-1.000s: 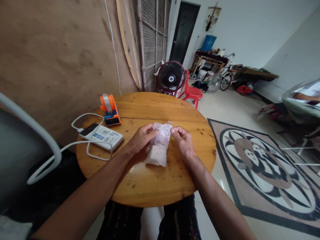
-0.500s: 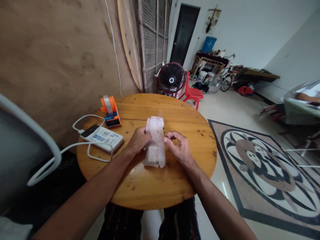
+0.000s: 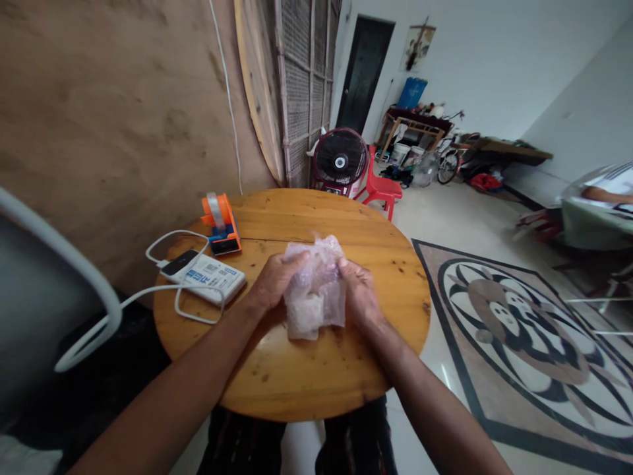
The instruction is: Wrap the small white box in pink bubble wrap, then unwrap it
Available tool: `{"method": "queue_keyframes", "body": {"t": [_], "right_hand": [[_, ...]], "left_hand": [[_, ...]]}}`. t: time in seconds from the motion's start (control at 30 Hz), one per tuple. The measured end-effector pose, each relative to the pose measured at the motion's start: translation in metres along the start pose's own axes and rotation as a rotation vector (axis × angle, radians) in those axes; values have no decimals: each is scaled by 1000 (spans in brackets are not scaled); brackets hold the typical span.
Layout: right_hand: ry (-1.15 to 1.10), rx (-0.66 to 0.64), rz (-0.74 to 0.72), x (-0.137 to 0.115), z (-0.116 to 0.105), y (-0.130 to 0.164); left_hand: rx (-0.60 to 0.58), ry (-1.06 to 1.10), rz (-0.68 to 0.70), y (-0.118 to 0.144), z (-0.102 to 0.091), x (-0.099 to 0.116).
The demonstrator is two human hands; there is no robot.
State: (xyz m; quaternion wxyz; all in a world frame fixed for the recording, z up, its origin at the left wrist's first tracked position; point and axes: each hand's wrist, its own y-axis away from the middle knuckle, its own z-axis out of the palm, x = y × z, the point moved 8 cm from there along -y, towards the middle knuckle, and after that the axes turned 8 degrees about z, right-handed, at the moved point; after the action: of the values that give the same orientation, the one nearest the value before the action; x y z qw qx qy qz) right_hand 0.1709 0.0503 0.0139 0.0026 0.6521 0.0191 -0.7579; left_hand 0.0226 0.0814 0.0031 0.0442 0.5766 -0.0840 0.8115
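I am holding a clear plastic bag (image 3: 315, 290) of white grains in both hands at the middle of the round wooden surface (image 3: 297, 369). Half a second ago its neck was standing up, gathered; now it is crumpled down and spread between my hands. My left hand (image 3: 273, 280) and right hand (image 3: 360, 293) are closing their fingers on its sides. The bag is resting on the surface, grains settled low. A tape dispenser (image 3: 220, 223) and power bank (image 3: 210, 276) are lying to my left.

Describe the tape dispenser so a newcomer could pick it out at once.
Start at the round wooden table. At its far left edge by the plywood wall stands the tape dispenser, beyond the white power bank. It alone is bright orange, with a blue base and a clear tape roll.
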Motion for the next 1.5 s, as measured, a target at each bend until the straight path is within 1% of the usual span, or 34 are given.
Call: {"method": "queue_keyframes", "body": {"t": [0.07, 0.1, 0.2, 0.27, 0.37, 0.5, 0.57, 0.67, 0.7, 0.77, 0.83, 0.9, 1.0, 1.1, 1.17, 1.23, 1.27, 1.33, 1.4, 1.47, 1.5], "right_hand": [[-173, 101, 60, 6, -12, -6], [-235, 139, 85, 8, -16, -8], [-355, 189, 136, 12, -22, -10], [-403, 201, 142, 13, -24, -11], [-425, 260, 124, 16, -30, -11], [-347, 326, 54, 12, -39, -12], [-237, 310, -26, 1, -37, -9], [-11, 217, -144, -17, -23, -2], [37, 199, -169, -21, -20, 0], [60, 216, -201, -25, -19, 4], [29, 262, -219, -25, -23, 4], [-32, 286, -208, -22, -29, 2], [-184, 300, -155, -17, -36, -2], [-348, 283, -92, -15, -37, -5], [-430, 274, -60, -14, -36, -7], [-473, 285, -46, -14, -37, -8], [-482, 291, -44, -13, -38, -8], [-487, 294, -45, -12, -39, -9], [-484, 287, -52, -12, -40, -10], [-477, 271, -58, -11, -39, -10], [-470, 262, -61, -11, -38, -11]], "left_hand": [[39, 199, -64, -3, -2, -4], [50, 265, -100, -4, -2, -6], [99, 364, -178, -7, -4, -13], [145, 397, -179, -9, -7, -16], [173, 377, -110, -13, -13, -17], [148, 279, 31, -15, -20, -10], [124, 210, 80, -14, -20, -5], [106, 66, 127, -9, -17, 3], [95, 14, 140, -7, -15, 6], [51, -69, 156, -3, -10, 11], [0, -109, 158, 1, -5, 13], [-25, -94, 150, 1, -3, 14], [-15, 43, 121, -2, -4, 11], [27, 164, 103, -6, -6, 10], [21, 168, 89, -7, -5, 9], [-21, 107, 103, -6, -4, 11], [-39, 47, 135, -5, -4, 14], [-51, -127, 263, -1, -6, 24], [-58, -345, 466, 7, -3, 40], [-80, -556, 679, 18, 7, 55], [-94, -640, 760, 23, 12, 60]]}}
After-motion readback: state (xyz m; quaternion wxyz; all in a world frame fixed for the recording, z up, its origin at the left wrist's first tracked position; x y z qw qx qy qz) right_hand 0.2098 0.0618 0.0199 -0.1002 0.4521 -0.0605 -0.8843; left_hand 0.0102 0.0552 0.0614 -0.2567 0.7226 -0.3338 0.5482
